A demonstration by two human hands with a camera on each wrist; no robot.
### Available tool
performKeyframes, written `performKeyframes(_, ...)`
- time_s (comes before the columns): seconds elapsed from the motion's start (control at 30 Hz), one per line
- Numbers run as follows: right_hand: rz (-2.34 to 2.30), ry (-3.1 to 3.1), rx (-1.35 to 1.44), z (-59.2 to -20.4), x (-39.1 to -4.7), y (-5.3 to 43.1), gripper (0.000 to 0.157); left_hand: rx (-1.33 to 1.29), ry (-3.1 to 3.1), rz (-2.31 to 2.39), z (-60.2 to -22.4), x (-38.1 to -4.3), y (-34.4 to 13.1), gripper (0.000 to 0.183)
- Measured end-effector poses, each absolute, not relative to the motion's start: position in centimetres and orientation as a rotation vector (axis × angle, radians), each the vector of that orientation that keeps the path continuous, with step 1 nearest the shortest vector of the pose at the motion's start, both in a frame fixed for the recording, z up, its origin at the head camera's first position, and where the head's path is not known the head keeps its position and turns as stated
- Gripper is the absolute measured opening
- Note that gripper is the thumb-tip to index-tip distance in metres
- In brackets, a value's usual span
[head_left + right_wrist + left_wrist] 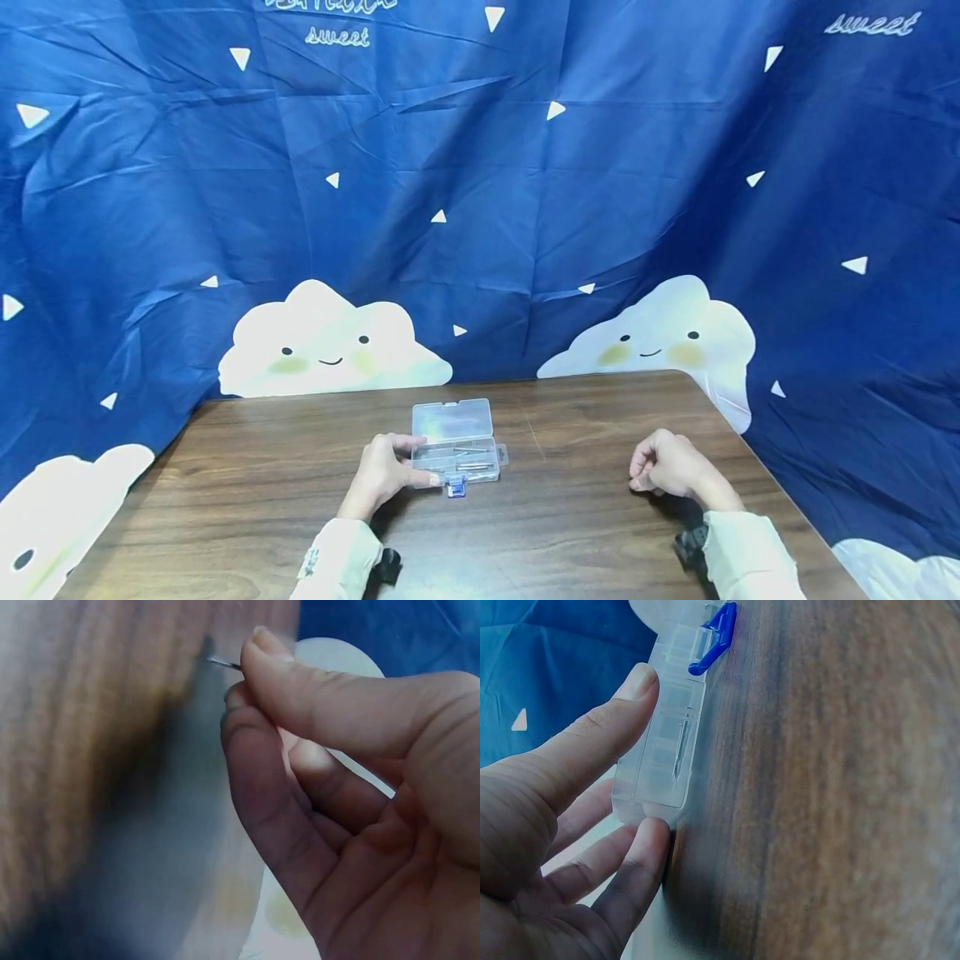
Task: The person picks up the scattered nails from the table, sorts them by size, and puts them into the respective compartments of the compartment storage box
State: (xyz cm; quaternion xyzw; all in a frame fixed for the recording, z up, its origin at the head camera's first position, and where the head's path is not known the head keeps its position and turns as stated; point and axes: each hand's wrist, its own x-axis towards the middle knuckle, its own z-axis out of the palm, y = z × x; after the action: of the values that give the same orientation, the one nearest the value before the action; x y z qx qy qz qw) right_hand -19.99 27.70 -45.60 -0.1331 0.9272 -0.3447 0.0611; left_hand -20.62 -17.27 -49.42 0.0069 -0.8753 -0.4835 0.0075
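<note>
A small clear plastic box point(431, 463) lies on the table with its lid point(453, 420) swung back. Several thin metal pieces point(472, 467) lie in its compartments, and a blue latch point(456, 487) hangs at the front side. My left hand point(382, 472) holds the box at its left end, thumb along the front and fingers around the end and back. Off to the right, my right hand point(671, 465) pinches a thin silvery metal piece point(225, 664) between thumb and forefinger, low over the table. Only its tip sticks out; the rest is hidden by the fingers.
The brown wooden table point(555, 533) runs back to a blue curtain point(480, 167) with white clouds and triangles. A clear tab point(502, 454) juts from the box's right end. Dark wrist straps point(692, 546) sit at both sleeves.
</note>
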Motion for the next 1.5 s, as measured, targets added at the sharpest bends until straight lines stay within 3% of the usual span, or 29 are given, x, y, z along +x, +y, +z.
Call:
performKeyframes(0.27,-1.539,2.463,-0.326,-45.3,-20.6,27.3,0.002,0.012,-2.755,-1.456,-49.5,-20.6,-17.5,0.067)
performKeyframes(0.47,-1.708,2.328,-0.274,-45.3,-20.8,26.2,0.018,0.025,-2.762,-1.474,-49.6,-20.5,-17.5,0.068)
performKeyframes(0.77,-1.737,2.343,-0.212,-45.4,-21.0,23.7,0.011,0.025,-2.761,-1.486,-49.7,-20.4,-17.5,0.068)
performKeyframes(0.97,-1.761,2.338,-0.187,-45.1,-21.4,21.7,0.016,0.015,-2.761,-1.476,-49.7,-20.5,-17.4,0.068)
performKeyframes(1.5,-1.721,2.355,-0.299,-43.9,-22.5,15.6,0.01,-0.009,-2.747,-1.453,-49.4,-20.5,-17.4,0.067)
